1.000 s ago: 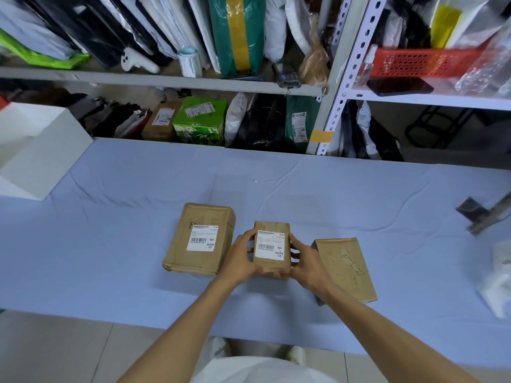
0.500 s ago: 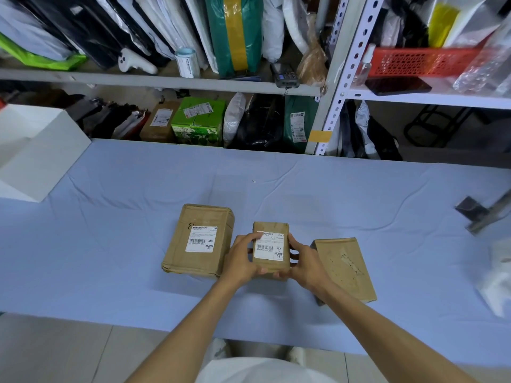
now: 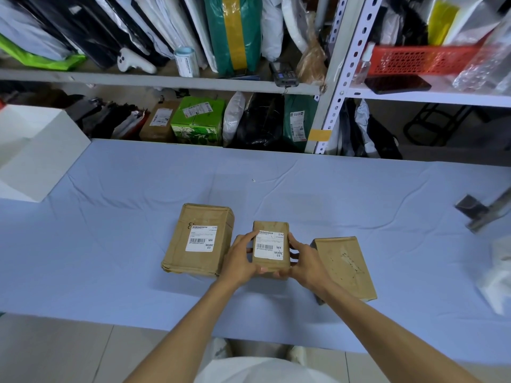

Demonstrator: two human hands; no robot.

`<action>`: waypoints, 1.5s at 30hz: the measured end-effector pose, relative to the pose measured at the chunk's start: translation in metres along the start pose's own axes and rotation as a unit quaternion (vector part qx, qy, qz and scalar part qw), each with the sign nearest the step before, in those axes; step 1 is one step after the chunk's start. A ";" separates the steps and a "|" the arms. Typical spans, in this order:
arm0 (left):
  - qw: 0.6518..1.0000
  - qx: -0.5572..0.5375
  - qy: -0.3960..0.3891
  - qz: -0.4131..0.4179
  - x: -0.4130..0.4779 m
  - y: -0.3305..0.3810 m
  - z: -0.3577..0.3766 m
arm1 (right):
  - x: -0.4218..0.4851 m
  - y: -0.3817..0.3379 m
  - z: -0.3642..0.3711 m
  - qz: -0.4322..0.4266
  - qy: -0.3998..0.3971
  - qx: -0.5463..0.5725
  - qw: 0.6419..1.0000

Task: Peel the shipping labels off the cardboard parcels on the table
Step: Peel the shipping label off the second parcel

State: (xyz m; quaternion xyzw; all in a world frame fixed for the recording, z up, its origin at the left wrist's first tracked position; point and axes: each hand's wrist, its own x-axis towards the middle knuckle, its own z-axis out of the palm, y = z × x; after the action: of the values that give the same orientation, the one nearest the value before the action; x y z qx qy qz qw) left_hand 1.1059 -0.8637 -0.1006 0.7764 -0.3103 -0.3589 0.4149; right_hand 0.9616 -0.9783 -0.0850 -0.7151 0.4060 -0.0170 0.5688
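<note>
Left hand (image 3: 240,258) and right hand (image 3: 306,261) grip the small parcel (image 3: 271,248) at desk (image 3: 110,244) centre, fingers closed on its sides. Its label (image 3: 268,244) remains attached; small print illegible. The parcel underside is hidden.

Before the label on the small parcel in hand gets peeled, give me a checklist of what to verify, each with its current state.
1. Small parcel held by left hand and right hand: ok.
2. Its shipping label faces up, unpeeled: ok.
3. A label corner already lifted: cannot tell.
4. Left fingertips near the label's top left corner: ok.
5. Large parcel label still on: not ok, pending.
6. Right-side parcel bare of label: ok.
</note>
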 end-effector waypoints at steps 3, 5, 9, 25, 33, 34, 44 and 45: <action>1.000 -0.003 0.000 0.002 0.001 0.000 0.000 | 0.000 -0.001 0.000 0.004 -0.004 0.001 1.000; 1.000 -0.004 -0.002 0.001 0.000 -0.001 0.000 | 0.000 -0.001 -0.001 0.004 -0.005 -0.001 1.000; 1.000 -0.010 -0.002 0.002 0.000 -0.002 0.000 | -0.001 -0.002 -0.001 0.001 -0.002 -0.009 1.000; 1.000 -0.016 -0.008 0.002 0.001 -0.002 -0.002 | -0.001 -0.002 -0.002 -0.005 0.000 -0.001 1.000; 1.000 -0.020 -0.003 0.004 0.000 0.000 -0.002 | 0.000 -0.002 -0.001 -0.002 0.003 0.002 1.000; 1.000 -0.017 -0.003 0.004 0.000 0.000 -0.003 | -0.001 -0.002 -0.001 -0.001 0.003 0.002 1.000; 1.000 0.007 -0.015 0.014 0.002 0.001 -0.005 | 0.002 0.001 -0.001 0.001 0.000 0.002 1.000; 1.000 0.005 -0.016 0.015 0.003 0.000 -0.005 | 0.002 0.002 0.000 0.003 0.003 0.002 1.000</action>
State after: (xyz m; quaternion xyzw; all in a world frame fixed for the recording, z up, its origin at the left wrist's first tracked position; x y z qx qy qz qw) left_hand 1.1111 -0.8639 -0.0991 0.7676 -0.3304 -0.3636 0.4116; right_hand 0.9618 -0.9799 -0.0872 -0.7126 0.4096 -0.0181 0.5693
